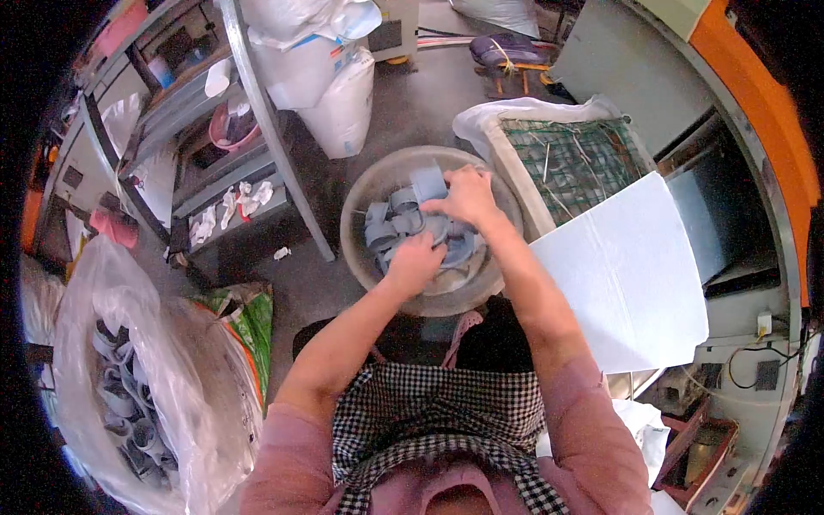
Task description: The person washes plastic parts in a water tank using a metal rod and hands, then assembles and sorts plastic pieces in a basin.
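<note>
A round grey basin (pixel 360 266) stands on the floor in front of my knees, with a heap of short, grey, ring-ended plastic pipe fittings (pixel 382 233) inside. My right hand (pixel 468 197) is over the far right of the heap, thumb and fingers closed around one upright grey fitting (pixel 429 183). Nearer to me, my left hand (pixel 417 261) reaches into the heap with its fingers curled over a grey fitting; the fingertips are partly hidden. Both hands are inside the basin's rim.
On the left stands a clear plastic bag (pixel 112 292) of similar grey fittings, beside a metal shelf frame (pixel 287 163). White sacks (pixel 339 112) are behind. To the right are a netted white crate (pixel 524 184) and a large white board (pixel 627 283).
</note>
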Tool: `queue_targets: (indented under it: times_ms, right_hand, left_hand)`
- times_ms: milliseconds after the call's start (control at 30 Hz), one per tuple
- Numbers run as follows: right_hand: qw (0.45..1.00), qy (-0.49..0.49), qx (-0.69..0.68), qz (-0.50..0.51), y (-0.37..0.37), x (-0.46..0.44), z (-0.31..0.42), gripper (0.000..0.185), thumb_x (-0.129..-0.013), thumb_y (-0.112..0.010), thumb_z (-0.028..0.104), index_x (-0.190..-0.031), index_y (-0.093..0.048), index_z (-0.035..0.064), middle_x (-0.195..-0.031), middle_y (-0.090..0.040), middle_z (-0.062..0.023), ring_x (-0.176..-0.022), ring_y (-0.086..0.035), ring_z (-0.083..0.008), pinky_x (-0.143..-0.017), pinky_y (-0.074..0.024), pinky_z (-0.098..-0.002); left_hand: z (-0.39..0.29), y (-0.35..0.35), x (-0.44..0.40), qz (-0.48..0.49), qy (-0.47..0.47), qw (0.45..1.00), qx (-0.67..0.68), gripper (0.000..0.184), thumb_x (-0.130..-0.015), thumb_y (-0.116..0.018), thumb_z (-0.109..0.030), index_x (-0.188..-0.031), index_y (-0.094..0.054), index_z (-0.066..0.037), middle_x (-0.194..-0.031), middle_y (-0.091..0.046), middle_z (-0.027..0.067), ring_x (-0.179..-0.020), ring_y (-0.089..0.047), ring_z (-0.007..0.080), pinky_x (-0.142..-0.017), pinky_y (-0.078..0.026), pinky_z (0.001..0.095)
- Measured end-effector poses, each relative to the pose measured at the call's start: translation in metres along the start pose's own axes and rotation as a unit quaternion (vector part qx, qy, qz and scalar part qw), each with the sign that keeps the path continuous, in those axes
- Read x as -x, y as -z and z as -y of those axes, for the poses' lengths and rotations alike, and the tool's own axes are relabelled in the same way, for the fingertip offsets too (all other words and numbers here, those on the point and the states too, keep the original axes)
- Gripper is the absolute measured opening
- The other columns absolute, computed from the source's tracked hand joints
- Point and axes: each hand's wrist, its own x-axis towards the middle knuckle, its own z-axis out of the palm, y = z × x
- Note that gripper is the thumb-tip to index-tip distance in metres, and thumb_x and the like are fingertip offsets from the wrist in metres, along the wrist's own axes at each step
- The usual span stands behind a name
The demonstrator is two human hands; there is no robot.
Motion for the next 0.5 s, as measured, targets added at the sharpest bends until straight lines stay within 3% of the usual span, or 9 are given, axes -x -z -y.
queue_targets:
  times_ms: [100,233,300,333,400,467,500]
  right_hand:
    - [0.991,-0.024,-0.099,0.089,-0.005,-0.011,-0.018,0.07,-0.048,-0.075,0.06,-0.097,-0.068,0.0101,-0.095,-0.064,-0.0139,-0.099,-0.056,-0.0318,-0.088,-0.0356,-0.0508]
    - [0.984,-0.039,-0.08,0.155,-0.024,-0.021,-0.025,0.067,-0.045,-0.076,0.061,-0.089,-0.069,0.0107,-0.088,-0.066,-0.0127,-0.098,-0.057,-0.0327,-0.085,-0.0378,-0.0515]
    - [0.955,-0.025,-0.238,0.176,-0.033,-0.023,-0.028,0.072,-0.044,-0.078,0.058,-0.094,-0.066,0.0085,-0.1,-0.063,-0.0149,-0.101,-0.055,-0.0325,-0.086,-0.0391,-0.0486]
    - [0.955,-0.025,-0.238,0.176,-0.042,-0.023,-0.027,0.072,-0.044,-0.078,0.058,-0.094,-0.066,0.0085,-0.1,-0.063,-0.0149,-0.101,-0.055,-0.0325,-0.086,-0.0391,-0.0486]
    - [0.984,0.057,-0.131,-0.11,-0.056,-0.016,-0.024,0.072,-0.048,-0.08,0.051,-0.1,-0.06,0.0037,-0.107,-0.057,-0.0185,-0.1,-0.054,-0.0334,-0.086,-0.0411,-0.0437]
    - [0.977,0.053,-0.187,-0.085,-0.049,-0.011,-0.017,0.067,-0.052,-0.08,0.044,-0.098,-0.058,0.0012,-0.105,-0.055,-0.0185,-0.097,-0.054,-0.0337,-0.085,-0.0412,-0.0414]
    - [0.966,0.05,-0.246,-0.06,-0.045,-0.007,-0.011,0.062,-0.055,-0.081,0.038,-0.096,-0.055,-0.0012,-0.104,-0.054,-0.0185,-0.094,-0.053,-0.0339,-0.085,-0.0413,-0.0392]
  left_hand:
    - [-0.008,-0.005,0.005,-0.008,0.003,1.0,0.005,0.02,-0.073,-0.055,-0.014,-0.093,-0.059,-0.013,-0.084,-0.048,0.0126,-0.074,-0.056,0.0286,-0.061,-0.047,0.0383]
    - [-0.017,-0.015,0.006,0.047,0.009,0.999,-0.006,0.017,-0.075,-0.055,-0.015,-0.089,-0.063,-0.012,-0.089,-0.05,0.0133,-0.078,-0.057,0.0295,-0.065,-0.048,0.0373]
    - [-0.012,-0.018,0.007,0.087,0.033,0.996,-0.007,0.018,-0.075,-0.055,-0.016,-0.091,-0.063,-0.013,-0.092,-0.05,0.0142,-0.08,-0.056,0.0301,-0.068,-0.047,0.0395]
    - [-0.004,-0.018,0.007,0.082,0.036,0.996,-0.027,0.019,-0.076,-0.054,-0.016,-0.093,-0.064,-0.014,-0.094,-0.05,0.0142,-0.084,-0.055,0.0304,-0.072,-0.045,0.0405]
    - [0.006,-0.014,0.005,0.076,0.039,0.995,-0.044,0.02,-0.077,-0.054,-0.016,-0.095,-0.065,-0.015,-0.097,-0.05,0.0142,-0.088,-0.054,0.0307,-0.077,-0.043,0.0416]
    - [0.014,-0.01,0.003,0.128,0.069,0.988,-0.059,0.023,-0.078,-0.055,-0.017,-0.099,-0.066,-0.017,-0.098,-0.051,0.0136,-0.097,-0.051,0.031,-0.084,-0.039,0.043]
    - [0.017,-0.015,0.005,0.1,0.047,0.991,-0.07,0.022,-0.077,-0.056,-0.017,-0.097,-0.065,-0.014,-0.097,-0.051,0.0144,-0.093,-0.054,0.0313,-0.079,-0.044,0.0415]
